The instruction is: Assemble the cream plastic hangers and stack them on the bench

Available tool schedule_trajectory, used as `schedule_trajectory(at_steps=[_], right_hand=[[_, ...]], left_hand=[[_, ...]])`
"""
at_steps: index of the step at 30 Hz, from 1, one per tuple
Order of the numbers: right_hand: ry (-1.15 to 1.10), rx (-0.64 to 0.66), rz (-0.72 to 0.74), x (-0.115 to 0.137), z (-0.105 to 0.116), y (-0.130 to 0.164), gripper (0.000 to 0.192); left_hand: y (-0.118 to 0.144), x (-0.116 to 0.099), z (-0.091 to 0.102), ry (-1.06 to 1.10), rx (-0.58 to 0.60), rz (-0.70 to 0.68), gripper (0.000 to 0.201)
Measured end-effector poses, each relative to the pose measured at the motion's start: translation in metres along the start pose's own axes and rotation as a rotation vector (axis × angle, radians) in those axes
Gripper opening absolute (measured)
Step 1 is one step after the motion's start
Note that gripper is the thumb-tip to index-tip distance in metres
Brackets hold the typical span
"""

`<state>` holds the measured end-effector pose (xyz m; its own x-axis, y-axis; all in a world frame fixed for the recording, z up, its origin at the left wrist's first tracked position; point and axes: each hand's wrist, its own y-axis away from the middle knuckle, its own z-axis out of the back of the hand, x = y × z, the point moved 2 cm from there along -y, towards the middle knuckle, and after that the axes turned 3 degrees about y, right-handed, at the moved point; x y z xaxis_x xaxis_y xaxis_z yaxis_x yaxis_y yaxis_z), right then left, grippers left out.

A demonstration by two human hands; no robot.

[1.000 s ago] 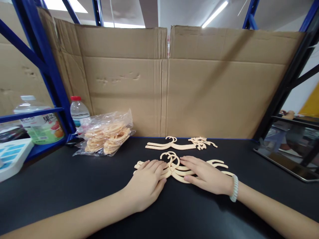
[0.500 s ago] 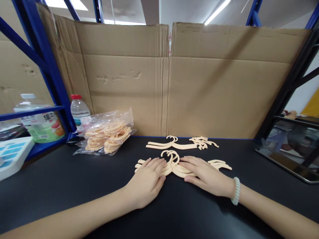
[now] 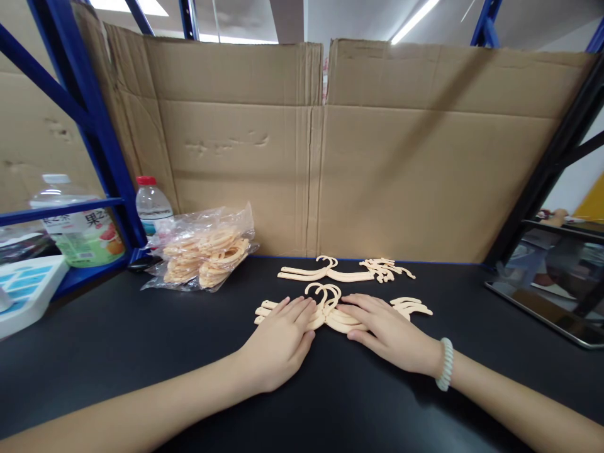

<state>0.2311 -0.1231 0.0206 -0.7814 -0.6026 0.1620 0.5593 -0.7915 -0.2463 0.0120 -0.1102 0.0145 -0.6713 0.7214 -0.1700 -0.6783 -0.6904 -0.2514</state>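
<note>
I saw both hands lying flat and open on a stack of small cream plastic hangers point(image 3: 330, 311) in the middle of the black tabletop point(image 3: 117, 352). The left hand point(image 3: 279, 340) was spread palm down, fingers straight and close together, its fingertips pressing on the left arms of the stack; it gripped nothing, only rested on top. The right hand point(image 3: 389, 330) lay the same way over the right arms, fingers extended toward the hooks, thumb tucked along the near edge of the stack, and a pale beaded bracelet point(image 3: 444, 363) sat on its wrist. Between the two sets of fingertips the curved hooks of the hangers stood out, slightly fanned, so I could tell that several were piled one on another, though I could not count them. The tips of the stack's arms showed past the left hand on one side and past the right hand on the other. Just behind this stack, nearer the cardboard wall point(image 3: 321, 157), lay a second small group of the same hangers point(image 3: 344, 270), untouched and apart from the hands. To the left of it a clear plastic bag point(image 3: 205, 251) held more hangers, and behind the bag stood a water bottle with a red cap point(image 3: 151, 204) beside the blue rack upright point(image 3: 101, 148).
</note>
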Motion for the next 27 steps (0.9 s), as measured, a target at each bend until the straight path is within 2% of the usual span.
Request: schedule_trajectory(at_steps=[8,21,27], right_hand=[[-0.014,-0.061,0.064,0.0044,-0.0047,-0.0002,0.039],[0.043,-0.013,0.063,0.0041,-0.0075,-0.0002,0.046],[0.033,-0.023,0.056,0.0102,-0.0062,-0.0005,0.043]], left_hand=[[0.0009,-0.0006,0.0013,0.015,0.017,0.004,0.05],[-0.0006,-0.0014,0.0029,-0.016,0.041,-0.015,0.053],[-0.0002,-0.001,0.0034,-0.017,0.036,-0.021,0.052]])
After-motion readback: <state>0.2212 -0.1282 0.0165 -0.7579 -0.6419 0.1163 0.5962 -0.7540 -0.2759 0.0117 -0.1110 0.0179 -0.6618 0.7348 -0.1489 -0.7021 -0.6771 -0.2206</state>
